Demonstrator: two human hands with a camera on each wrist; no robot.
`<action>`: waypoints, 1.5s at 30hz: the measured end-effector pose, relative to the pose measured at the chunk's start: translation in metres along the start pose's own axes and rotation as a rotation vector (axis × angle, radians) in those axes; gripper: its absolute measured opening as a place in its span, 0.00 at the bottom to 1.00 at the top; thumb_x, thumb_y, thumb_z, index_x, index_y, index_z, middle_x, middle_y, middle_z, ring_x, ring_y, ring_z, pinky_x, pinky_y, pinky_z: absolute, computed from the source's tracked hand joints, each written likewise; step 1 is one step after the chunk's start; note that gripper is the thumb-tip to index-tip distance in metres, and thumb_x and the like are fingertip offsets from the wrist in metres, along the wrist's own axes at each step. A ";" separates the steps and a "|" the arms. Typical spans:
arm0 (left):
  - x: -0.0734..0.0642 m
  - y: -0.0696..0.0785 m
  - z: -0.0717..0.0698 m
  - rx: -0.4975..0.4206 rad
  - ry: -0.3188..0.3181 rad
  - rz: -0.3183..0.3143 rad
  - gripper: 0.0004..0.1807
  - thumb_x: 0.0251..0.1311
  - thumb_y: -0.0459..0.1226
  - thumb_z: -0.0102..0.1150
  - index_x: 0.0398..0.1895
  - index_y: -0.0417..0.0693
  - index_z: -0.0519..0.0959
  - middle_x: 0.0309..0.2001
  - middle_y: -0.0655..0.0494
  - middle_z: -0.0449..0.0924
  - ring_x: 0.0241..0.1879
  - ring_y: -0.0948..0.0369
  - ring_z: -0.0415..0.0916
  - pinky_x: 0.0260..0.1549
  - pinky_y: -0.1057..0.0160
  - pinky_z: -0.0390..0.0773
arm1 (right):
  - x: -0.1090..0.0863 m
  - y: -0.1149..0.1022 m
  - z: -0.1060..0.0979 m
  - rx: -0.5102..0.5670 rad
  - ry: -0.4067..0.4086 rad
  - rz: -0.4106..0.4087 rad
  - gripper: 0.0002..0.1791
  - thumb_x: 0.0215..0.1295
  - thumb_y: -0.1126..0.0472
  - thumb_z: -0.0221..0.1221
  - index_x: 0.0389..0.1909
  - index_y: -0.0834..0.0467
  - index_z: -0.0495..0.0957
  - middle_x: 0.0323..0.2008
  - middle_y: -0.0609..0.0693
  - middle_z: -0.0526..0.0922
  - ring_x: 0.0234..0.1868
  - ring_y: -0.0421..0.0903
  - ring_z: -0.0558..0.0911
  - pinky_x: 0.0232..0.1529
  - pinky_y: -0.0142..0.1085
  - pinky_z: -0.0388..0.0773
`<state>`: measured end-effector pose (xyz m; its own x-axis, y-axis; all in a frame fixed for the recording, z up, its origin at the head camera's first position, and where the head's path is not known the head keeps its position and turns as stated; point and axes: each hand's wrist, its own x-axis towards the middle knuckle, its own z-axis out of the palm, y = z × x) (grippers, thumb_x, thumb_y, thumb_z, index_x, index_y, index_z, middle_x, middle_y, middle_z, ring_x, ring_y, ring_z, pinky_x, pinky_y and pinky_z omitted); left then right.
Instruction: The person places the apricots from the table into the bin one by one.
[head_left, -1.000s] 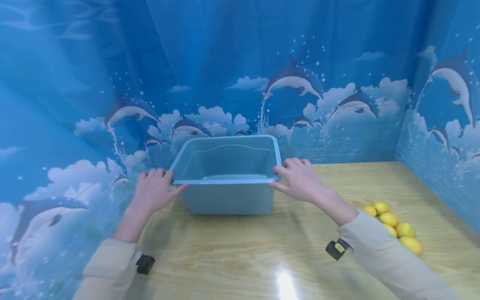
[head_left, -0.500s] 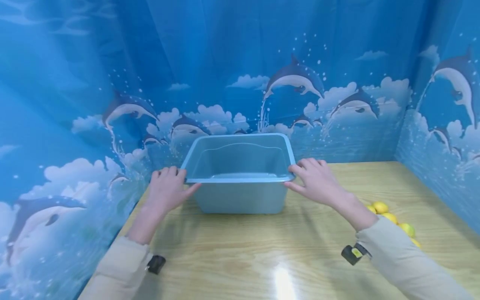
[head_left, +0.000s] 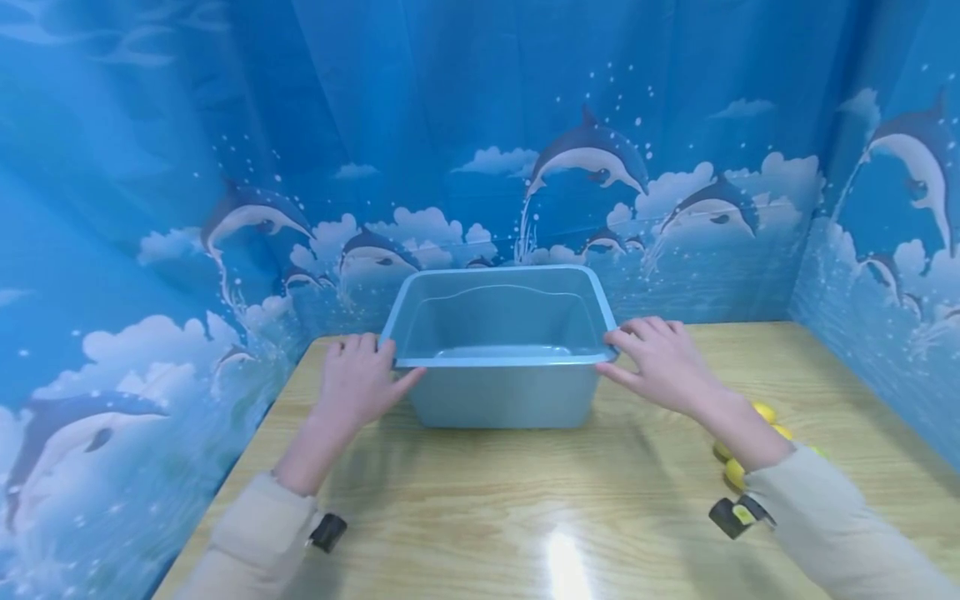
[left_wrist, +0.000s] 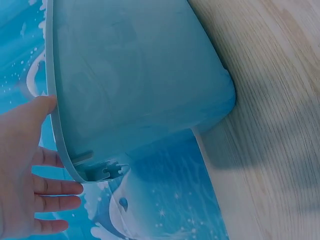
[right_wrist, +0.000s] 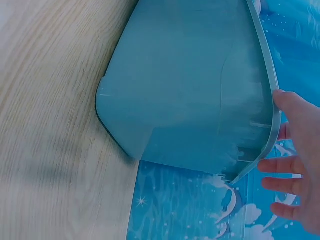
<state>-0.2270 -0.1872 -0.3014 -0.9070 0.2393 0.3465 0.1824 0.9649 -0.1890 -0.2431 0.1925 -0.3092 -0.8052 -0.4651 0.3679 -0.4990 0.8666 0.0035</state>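
Observation:
A blue-grey rectangular plastic tub point(head_left: 502, 392) stands upright on the wooden table, its inside bare. My left hand point(head_left: 356, 379) grips the tub's near left corner. Its thumb lies along the front rim and its index finger comes over the side rim. On the near right corner, my right hand point(head_left: 663, 367) pinches the rim between thumb and index finger. In the left wrist view the other fingers of the left hand point(left_wrist: 30, 175) are spread beside the tub wall. The right wrist view shows the fingers of the right hand point(right_wrist: 295, 160) spread likewise.
Several yellow lemons point(head_left: 735, 473) lie on the table at the right, partly hidden behind the right forearm. A blue dolphin-print curtain point(head_left: 465, 125) hangs behind and along both sides of the wooden table point(head_left: 480, 500). A camera is strapped to each wrist.
Both hands have slid the tub to the right across the table, keeping hold of its corners. The right forearm now covers more of the lemons.

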 end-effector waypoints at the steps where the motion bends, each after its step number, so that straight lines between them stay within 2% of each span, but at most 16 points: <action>1: 0.000 0.002 -0.001 -0.001 0.004 0.005 0.30 0.55 0.64 0.50 0.29 0.43 0.73 0.34 0.43 0.74 0.38 0.45 0.72 0.35 0.48 0.71 | -0.001 0.002 -0.001 -0.001 0.002 0.002 0.25 0.61 0.42 0.56 0.51 0.56 0.77 0.49 0.59 0.77 0.53 0.59 0.70 0.48 0.57 0.66; 7: -0.001 0.013 -0.004 -0.015 0.025 0.032 0.30 0.55 0.63 0.50 0.32 0.44 0.74 0.40 0.41 0.76 0.42 0.45 0.73 0.38 0.47 0.72 | -0.011 0.013 -0.005 -0.005 0.019 -0.001 0.24 0.60 0.42 0.58 0.50 0.56 0.78 0.48 0.59 0.77 0.52 0.60 0.71 0.48 0.57 0.66; 11: -0.002 0.019 -0.005 -0.011 0.043 0.051 0.30 0.54 0.63 0.53 0.32 0.44 0.75 0.39 0.41 0.77 0.41 0.46 0.73 0.38 0.48 0.73 | -0.017 0.021 -0.007 -0.009 0.025 -0.009 0.25 0.59 0.42 0.58 0.49 0.56 0.78 0.47 0.59 0.77 0.51 0.60 0.71 0.47 0.58 0.66; 21: -0.007 0.037 -0.011 0.021 0.035 0.116 0.28 0.55 0.63 0.52 0.33 0.46 0.75 0.33 0.46 0.75 0.37 0.49 0.73 0.36 0.50 0.73 | -0.031 0.036 -0.012 -0.017 0.038 -0.013 0.24 0.60 0.43 0.58 0.48 0.57 0.78 0.48 0.59 0.77 0.52 0.60 0.71 0.48 0.58 0.66; 26: -0.010 0.043 -0.013 0.018 0.039 0.120 0.27 0.54 0.62 0.53 0.34 0.47 0.75 0.35 0.46 0.76 0.39 0.49 0.73 0.38 0.49 0.72 | -0.037 0.039 -0.012 -0.027 0.072 -0.035 0.23 0.58 0.44 0.60 0.47 0.57 0.78 0.47 0.59 0.77 0.51 0.60 0.71 0.49 0.59 0.65; 31: -0.015 0.047 -0.014 0.011 0.071 0.131 0.26 0.52 0.62 0.56 0.32 0.48 0.76 0.33 0.47 0.76 0.38 0.49 0.73 0.38 0.49 0.73 | -0.044 0.041 -0.013 -0.042 0.102 -0.059 0.23 0.57 0.45 0.61 0.46 0.58 0.79 0.44 0.58 0.78 0.49 0.59 0.73 0.47 0.58 0.68; 41: -0.026 0.049 -0.014 0.006 0.175 0.200 0.25 0.51 0.61 0.57 0.31 0.49 0.76 0.31 0.49 0.76 0.36 0.50 0.73 0.39 0.48 0.73 | -0.063 0.040 -0.016 -0.031 0.162 -0.095 0.22 0.54 0.46 0.63 0.43 0.58 0.80 0.41 0.57 0.79 0.45 0.59 0.74 0.43 0.57 0.68; 45: -0.030 0.050 -0.015 -0.010 0.180 0.203 0.25 0.51 0.61 0.58 0.31 0.49 0.76 0.32 0.48 0.76 0.37 0.50 0.74 0.42 0.46 0.73 | -0.069 0.040 -0.017 -0.035 0.191 -0.120 0.21 0.52 0.47 0.65 0.41 0.57 0.80 0.39 0.56 0.79 0.44 0.59 0.74 0.44 0.57 0.68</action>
<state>-0.1849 -0.1444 -0.3073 -0.7696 0.4427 0.4602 0.3584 0.8959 -0.2626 -0.2020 0.2619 -0.3186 -0.6641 -0.5253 0.5321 -0.5732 0.8146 0.0888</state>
